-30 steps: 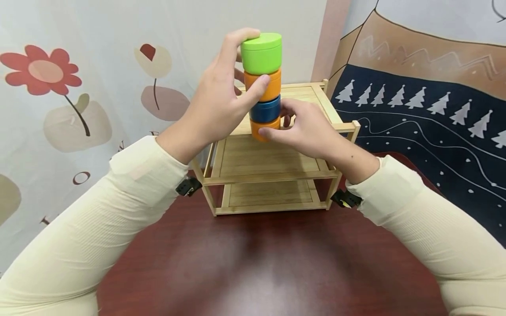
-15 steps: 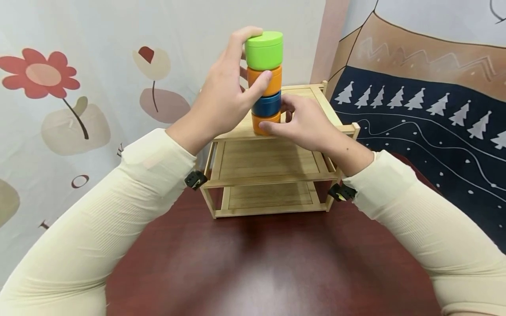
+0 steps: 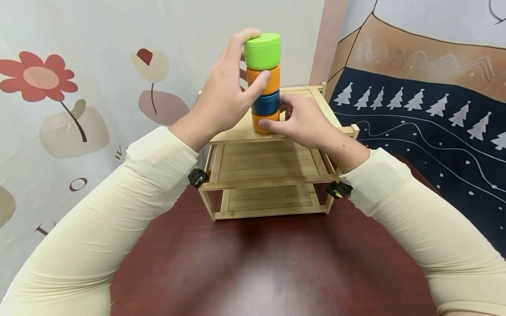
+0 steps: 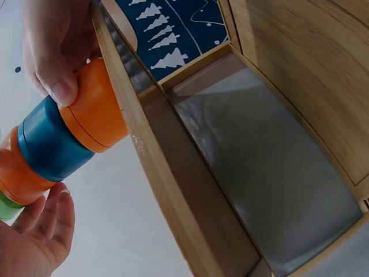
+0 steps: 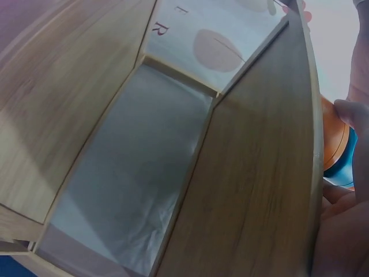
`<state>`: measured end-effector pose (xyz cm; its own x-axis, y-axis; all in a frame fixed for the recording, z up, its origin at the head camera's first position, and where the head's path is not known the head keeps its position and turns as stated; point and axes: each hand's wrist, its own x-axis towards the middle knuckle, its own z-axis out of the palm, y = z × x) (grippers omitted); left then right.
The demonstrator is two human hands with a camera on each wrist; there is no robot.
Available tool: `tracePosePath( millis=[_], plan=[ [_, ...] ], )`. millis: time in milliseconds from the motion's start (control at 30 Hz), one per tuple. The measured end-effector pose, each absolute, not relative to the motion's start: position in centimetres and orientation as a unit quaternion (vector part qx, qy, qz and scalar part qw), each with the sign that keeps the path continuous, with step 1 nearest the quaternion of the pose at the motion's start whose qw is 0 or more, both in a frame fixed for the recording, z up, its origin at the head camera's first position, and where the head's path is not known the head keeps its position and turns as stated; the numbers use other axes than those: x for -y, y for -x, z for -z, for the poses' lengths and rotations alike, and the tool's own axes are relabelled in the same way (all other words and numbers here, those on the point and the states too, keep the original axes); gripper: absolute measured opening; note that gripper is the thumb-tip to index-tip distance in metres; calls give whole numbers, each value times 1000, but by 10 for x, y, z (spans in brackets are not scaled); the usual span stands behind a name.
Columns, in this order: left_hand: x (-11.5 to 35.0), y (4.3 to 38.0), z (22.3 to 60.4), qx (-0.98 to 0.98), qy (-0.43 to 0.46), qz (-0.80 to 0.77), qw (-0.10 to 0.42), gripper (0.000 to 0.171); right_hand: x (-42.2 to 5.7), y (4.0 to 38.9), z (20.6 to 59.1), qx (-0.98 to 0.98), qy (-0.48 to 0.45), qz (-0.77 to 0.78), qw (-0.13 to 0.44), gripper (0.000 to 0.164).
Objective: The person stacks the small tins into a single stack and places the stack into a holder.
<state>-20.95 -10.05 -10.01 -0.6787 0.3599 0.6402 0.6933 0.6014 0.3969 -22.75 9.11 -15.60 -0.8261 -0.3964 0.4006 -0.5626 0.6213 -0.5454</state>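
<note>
A stack of round lidded containers stands upright by the front edge of the wooden rack's top shelf. From top down it has a green container, an orange container, a blue container and a lower orange container. My left hand grips the upper part, index finger on the green top and thumb across the upper orange container. My right hand holds the lower orange container, thumb in front; its other fingers are partly hidden. In the left wrist view, the lower orange container meets the shelf edge.
The three-level wooden rack stands on a dark red table. Its corner posts rise slightly beside the top shelf. Behind are a white curtain with flowers and a dark blue panel with white trees.
Both hands have moved the stack slightly away from me, from in front of the top shelf's edge to over the shelf. In the last half second it has hardly moved.
</note>
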Motion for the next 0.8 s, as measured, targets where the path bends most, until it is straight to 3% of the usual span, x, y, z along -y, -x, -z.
tracePosePath(
  millis=[800],
  plan=[
    [98, 223, 103, 870, 299, 305, 247, 60, -91, 236, 155, 893, -258, -365, 58, 61]
  ],
)
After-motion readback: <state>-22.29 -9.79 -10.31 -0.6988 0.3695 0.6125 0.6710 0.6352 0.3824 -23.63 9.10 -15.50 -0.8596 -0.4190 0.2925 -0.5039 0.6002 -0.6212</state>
